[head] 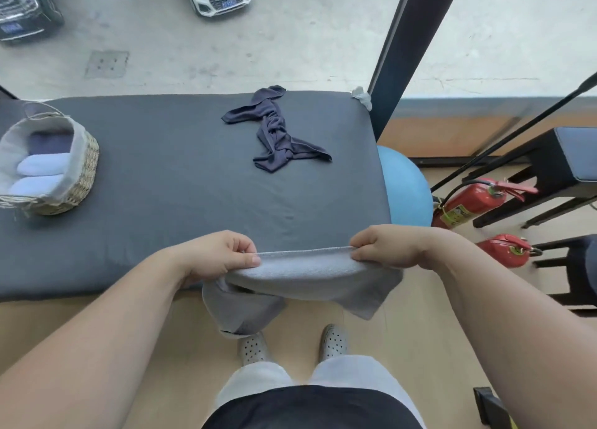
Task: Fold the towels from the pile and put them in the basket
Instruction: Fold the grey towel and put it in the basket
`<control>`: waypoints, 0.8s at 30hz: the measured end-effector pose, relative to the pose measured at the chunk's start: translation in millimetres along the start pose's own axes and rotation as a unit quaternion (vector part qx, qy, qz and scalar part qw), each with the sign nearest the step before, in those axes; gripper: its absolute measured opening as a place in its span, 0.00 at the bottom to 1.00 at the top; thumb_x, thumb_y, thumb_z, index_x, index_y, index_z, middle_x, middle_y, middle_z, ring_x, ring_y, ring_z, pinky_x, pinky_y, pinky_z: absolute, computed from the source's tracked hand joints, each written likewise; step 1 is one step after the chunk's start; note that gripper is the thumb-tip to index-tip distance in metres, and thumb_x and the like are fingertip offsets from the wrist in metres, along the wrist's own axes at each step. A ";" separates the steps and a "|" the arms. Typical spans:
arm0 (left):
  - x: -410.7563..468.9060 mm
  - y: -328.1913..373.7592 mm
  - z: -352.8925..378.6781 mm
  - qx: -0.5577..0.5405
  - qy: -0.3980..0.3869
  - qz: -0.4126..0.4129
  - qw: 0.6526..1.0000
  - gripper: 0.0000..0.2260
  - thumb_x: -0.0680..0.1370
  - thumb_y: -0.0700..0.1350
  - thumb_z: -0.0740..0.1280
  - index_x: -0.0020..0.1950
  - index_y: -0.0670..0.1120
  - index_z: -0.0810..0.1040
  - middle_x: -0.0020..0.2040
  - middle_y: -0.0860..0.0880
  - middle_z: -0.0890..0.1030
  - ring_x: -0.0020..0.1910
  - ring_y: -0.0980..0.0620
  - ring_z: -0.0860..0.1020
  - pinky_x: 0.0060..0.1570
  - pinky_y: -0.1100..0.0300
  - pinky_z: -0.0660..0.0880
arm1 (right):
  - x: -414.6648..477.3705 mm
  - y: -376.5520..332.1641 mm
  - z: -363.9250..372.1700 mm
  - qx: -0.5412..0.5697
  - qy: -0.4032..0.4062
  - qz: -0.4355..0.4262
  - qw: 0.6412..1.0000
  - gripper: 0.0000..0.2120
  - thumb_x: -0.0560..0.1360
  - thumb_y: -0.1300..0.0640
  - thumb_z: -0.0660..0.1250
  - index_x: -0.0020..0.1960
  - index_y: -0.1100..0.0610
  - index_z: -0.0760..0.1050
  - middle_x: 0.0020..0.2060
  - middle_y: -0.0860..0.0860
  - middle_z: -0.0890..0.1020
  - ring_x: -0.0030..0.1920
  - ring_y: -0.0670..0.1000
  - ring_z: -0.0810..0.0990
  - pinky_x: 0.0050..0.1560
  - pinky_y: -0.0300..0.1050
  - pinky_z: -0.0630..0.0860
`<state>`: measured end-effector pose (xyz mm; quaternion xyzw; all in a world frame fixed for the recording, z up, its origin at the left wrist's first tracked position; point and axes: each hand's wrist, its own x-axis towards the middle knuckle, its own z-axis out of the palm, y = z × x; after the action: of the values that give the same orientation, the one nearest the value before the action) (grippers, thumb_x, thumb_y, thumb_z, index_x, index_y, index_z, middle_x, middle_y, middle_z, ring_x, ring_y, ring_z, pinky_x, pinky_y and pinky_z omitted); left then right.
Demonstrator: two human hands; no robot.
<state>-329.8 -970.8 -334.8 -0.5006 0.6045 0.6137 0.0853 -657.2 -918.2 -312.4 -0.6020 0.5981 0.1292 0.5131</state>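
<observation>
dark grey padding covers the table (pixel 161 176), where a navy towel (pixel 274 131) lies crumpled and the basket (pixel 80 166) holds folded towels, while left hand (pixel 219 257) and right hand (pixel 387 251) pinch a grey towel (pixel 300 276) at its near edge.

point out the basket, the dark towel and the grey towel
basket (pixel 88 165): head view, woven outer wall
dark towel (pixel 274 128): head view, bunched middle
grey towel (pixel 300 272): head view, rounded fold below its top edge

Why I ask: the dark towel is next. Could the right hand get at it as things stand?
Probably not yet: the right hand pinches the grey towel together with the left hand. Otherwise the way looks free: only bare mattress lies between it and the dark towel.
</observation>
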 end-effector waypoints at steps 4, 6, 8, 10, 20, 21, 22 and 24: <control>51.9 -28.9 -7.3 0.028 0.080 -0.017 0.996 0.10 0.78 0.50 0.70 0.39 0.48 0.79 0.32 0.54 0.74 0.32 0.56 0.69 0.37 0.59 0.66 | 49.1 8.4 -3.4 -0.042 0.013 0.025 0.999 0.12 0.80 0.54 0.61 0.39 0.56 0.71 0.37 0.51 0.74 0.40 0.51 0.71 0.41 0.47 0.68; 86.8 -39.7 -4.9 0.023 0.133 -0.014 0.991 0.10 0.78 0.50 0.70 0.39 0.47 0.78 0.30 0.54 0.72 0.31 0.55 0.68 0.34 0.60 0.65 | 85.1 21.3 -7.7 -0.083 0.050 0.037 0.995 0.13 0.81 0.54 0.61 0.38 0.56 0.70 0.37 0.49 0.74 0.39 0.50 0.71 0.39 0.44 0.67; 126.0 -48.9 -3.5 0.035 0.179 -0.008 0.983 0.10 0.78 0.49 0.70 0.40 0.47 0.78 0.30 0.54 0.73 0.31 0.54 0.69 0.33 0.60 0.65 | 124.3 39.2 -11.4 -0.102 0.082 0.043 0.991 0.14 0.81 0.54 0.61 0.37 0.53 0.69 0.37 0.48 0.74 0.41 0.52 0.73 0.39 0.46 0.68; 168.8 -56.0 -6.0 0.065 0.225 0.008 0.972 0.09 0.78 0.49 0.70 0.40 0.47 0.78 0.33 0.52 0.76 0.34 0.52 0.72 0.34 0.59 0.67 | 163.8 58.8 -15.1 -0.118 0.112 0.047 0.986 0.15 0.81 0.54 0.60 0.36 0.51 0.68 0.37 0.48 0.73 0.45 0.55 0.74 0.42 0.48 0.67; 321.6 -44.0 -60.8 0.275 0.367 0.155 0.875 0.08 0.80 0.52 0.65 0.46 0.48 0.75 0.42 0.48 0.78 0.43 0.44 0.74 0.40 0.54 0.69 | 301.4 104.8 -52.3 -0.164 0.464 0.084 0.867 0.07 0.81 0.56 0.57 0.53 0.52 0.74 0.49 0.54 0.74 0.55 0.62 0.74 0.48 0.51 0.67; 329.5 -41.5 -64.9 0.297 0.373 0.157 0.865 0.08 0.81 0.52 0.64 0.48 0.48 0.74 0.45 0.47 0.78 0.44 0.44 0.74 0.42 0.53 0.69 | 307.5 100.0 -46.7 -0.182 0.488 0.095 0.849 0.11 0.82 0.53 0.57 0.61 0.51 0.72 0.55 0.55 0.73 0.59 0.62 0.71 0.53 0.54 0.67; 337.6 -40.2 -67.1 0.323 0.381 0.153 0.853 0.08 0.81 0.53 0.64 0.52 0.48 0.75 0.48 0.46 0.78 0.46 0.43 0.75 0.44 0.52 0.71 | 315.3 95.4 -37.3 -0.188 0.500 0.097 0.840 0.16 0.82 0.49 0.56 0.68 0.51 0.69 0.62 0.56 0.71 0.63 0.61 0.69 0.60 0.56 0.65; 345.3 -39.6 -65.9 0.381 0.398 0.123 0.825 0.13 0.81 0.54 0.63 0.62 0.50 0.73 0.55 0.44 0.76 0.54 0.40 0.74 0.53 0.47 0.72 | 330.4 81.9 -10.4 -0.179 0.493 0.066 0.849 0.25 0.82 0.42 0.54 0.77 0.49 0.60 0.74 0.56 0.63 0.74 0.60 0.59 0.73 0.60 0.55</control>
<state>-435.2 -1188.1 -593.3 -0.5506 0.8284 0.0873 -0.0551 -648.8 -1100.6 -599.9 -0.6270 0.7773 -0.0462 0.0240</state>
